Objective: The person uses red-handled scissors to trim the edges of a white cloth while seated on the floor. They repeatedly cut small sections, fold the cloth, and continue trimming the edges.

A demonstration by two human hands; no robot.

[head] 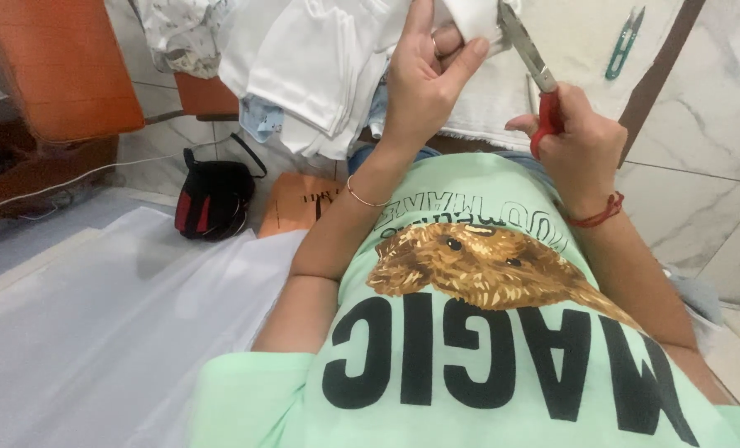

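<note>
My left hand [424, 75] pinches a folded edge of white fabric [476, 18] near the top of the view, thumb and fingers closed on it. My right hand [576, 141] grips red-handled scissors [529, 60], whose metal blades point up toward the pinched edge and appear nearly closed. A pile of white cloth pieces [304, 66] lies on my lap and the surface ahead, left of my left hand. A thin bracelet sits on my left wrist and a red cord on my right.
A small green thread snipper [624, 41] lies on the white surface at top right. A black and red bag [214, 199] and an orange card piece [291, 206] lie on the floor. An orange seat [55, 66] stands at top left. White sheeting [96, 332] covers the lower left.
</note>
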